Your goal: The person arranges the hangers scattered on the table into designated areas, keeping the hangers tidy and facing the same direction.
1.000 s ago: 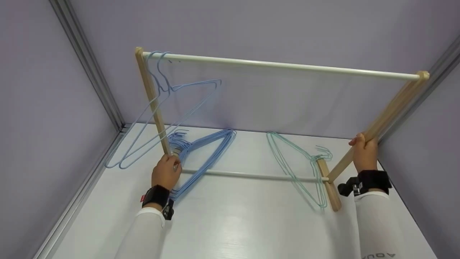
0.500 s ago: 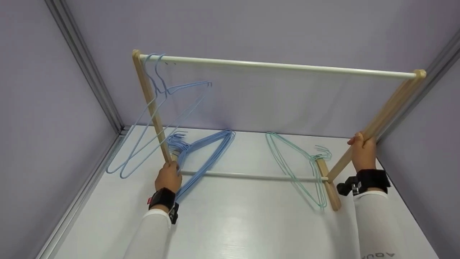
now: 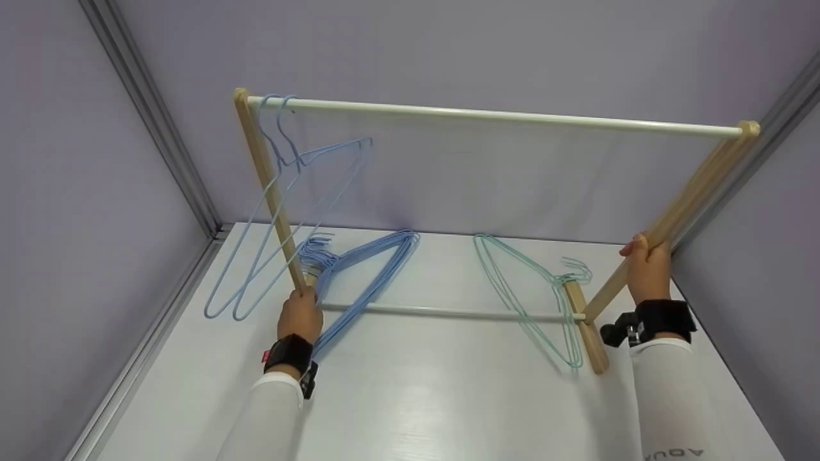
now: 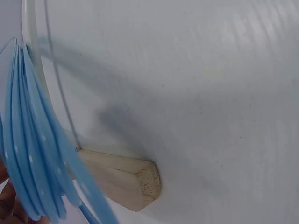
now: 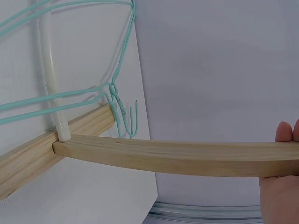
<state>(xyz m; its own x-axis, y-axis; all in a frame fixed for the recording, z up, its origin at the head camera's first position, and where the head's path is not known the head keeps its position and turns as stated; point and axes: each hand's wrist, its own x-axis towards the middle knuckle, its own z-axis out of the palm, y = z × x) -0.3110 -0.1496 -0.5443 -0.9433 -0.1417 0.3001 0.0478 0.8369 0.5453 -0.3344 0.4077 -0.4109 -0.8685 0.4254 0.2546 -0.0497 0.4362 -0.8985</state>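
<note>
A clothes rack with wooden posts and a white top rod (image 3: 487,114) stands on the white table. My left hand (image 3: 300,318) grips the left post (image 3: 254,137) low down, near a bundle of blue wire hangers (image 3: 371,248). My right hand (image 3: 648,274) holds the right post (image 3: 698,186) above its foot; its fingers and thumb lie on either side of the wood in the right wrist view. Two blue hangers (image 3: 236,315) hang at the rod's left end. In the left wrist view, bundled hangers (image 4: 28,149) partly cover my fingers.
Several mint green hangers (image 3: 567,278) lean against the lower rod (image 3: 442,312) beside the right wooden foot (image 3: 594,349). The left foot (image 4: 131,184) shows in the left wrist view. Grey walls with metal corner rails (image 3: 154,121) enclose the table.
My left hand has shifted slightly right and down on the left post. The two hanging hangers have swung, and the rack's top has moved a little left. My right hand keeps its hold.
</note>
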